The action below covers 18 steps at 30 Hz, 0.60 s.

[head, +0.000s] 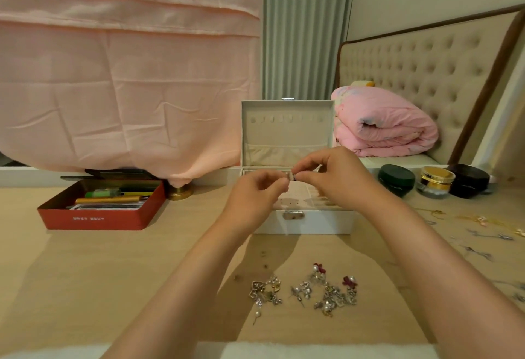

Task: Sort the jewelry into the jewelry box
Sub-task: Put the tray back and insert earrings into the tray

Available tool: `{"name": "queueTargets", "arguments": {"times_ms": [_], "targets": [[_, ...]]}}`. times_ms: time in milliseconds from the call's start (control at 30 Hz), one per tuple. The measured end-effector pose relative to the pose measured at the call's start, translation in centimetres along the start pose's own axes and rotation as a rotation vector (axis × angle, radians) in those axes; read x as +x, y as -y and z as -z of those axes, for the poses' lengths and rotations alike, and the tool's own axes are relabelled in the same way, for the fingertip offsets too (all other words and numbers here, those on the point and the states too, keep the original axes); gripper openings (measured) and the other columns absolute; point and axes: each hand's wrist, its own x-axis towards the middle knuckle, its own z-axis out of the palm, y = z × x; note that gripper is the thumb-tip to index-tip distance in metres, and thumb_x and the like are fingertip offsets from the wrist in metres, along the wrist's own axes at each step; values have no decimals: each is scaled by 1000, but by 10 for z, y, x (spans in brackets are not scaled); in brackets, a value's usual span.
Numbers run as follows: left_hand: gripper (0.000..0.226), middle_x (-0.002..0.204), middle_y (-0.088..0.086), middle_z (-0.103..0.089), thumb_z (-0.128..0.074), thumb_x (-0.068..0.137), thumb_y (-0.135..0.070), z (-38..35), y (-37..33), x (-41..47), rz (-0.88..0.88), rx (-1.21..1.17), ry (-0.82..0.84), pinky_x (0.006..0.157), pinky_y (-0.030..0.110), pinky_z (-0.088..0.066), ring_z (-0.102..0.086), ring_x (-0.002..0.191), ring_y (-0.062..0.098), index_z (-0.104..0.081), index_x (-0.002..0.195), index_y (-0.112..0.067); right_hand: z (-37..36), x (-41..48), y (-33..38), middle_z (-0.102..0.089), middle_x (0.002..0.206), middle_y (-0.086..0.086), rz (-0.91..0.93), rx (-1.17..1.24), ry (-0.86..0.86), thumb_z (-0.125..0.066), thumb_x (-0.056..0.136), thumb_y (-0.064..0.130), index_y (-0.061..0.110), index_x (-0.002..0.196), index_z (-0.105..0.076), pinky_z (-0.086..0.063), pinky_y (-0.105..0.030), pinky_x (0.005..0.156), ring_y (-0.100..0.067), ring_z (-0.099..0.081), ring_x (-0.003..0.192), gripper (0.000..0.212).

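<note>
Two hands, left hand point(257, 188) and right hand point(332, 175), pinch one small jewelry piece point(294, 177) above the wooden table point(85, 273).

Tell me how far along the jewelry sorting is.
Early on. The white jewelry box stands open; what's inside is hard to tell. Left hand and right hand pinch one small piece over it. An earring pile and scattered chains remain on the table.

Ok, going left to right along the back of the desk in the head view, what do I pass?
Red tin → brass base → white jewelry box → dark green jar → gold-lidded jar → dark brown jar.
</note>
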Motion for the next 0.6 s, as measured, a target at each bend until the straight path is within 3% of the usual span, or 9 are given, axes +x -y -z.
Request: {"name": "queueTargets", "arguments": {"times_ms": [67,167,267,500,600], "targets": [[13,95,-14,-71,-63,94,-32,-5,10,4,-147,309,-25,80,24,-47,-61,87,2,-72,104,-29,2,0,-14,-72,83,15,-24,-143,49,-77,87,17,29,87,-79,-39,-7,64,11,-58,66,11],[23,109,-12,-64,-60,95,-37,-7,28,7,-306,674,4,90,28,-40,-52,106,11,-68,115,-31,-2,0,-27,-70,87,19,-75,-268,116,-75,88,21,33,89,-78,-50,-26,79,3,-63,82,13],[29,115,-7,-61,-57,97,-39,-8,35,5,-388,733,40,94,28,-36,-47,112,15,-67,121,-29,-6,1,-29,-72,95,16,-70,-370,166,-72,90,21,31,93,-79,-54,-33,87,-5,-65,90,13],[31,115,-7,-57,-56,96,-37,-10,41,4,-450,814,79,93,27,-33,-43,108,15,-65,125,-28,-10,-1,-31,-73,100,11,-49,-513,224,-69,92,21,31,96,-79,-49,-27,79,-9,-63,88,14],[32,117,-6,-57,-55,97,-37,-11,41,4,-450,822,80,94,29,-34,-43,109,16,-64,126,-28,-13,-1,-29,-73,105,11,-28,-567,250,-67,93,25,33,101,-78,-51,-30,85,-12,-66,96,16]]}}
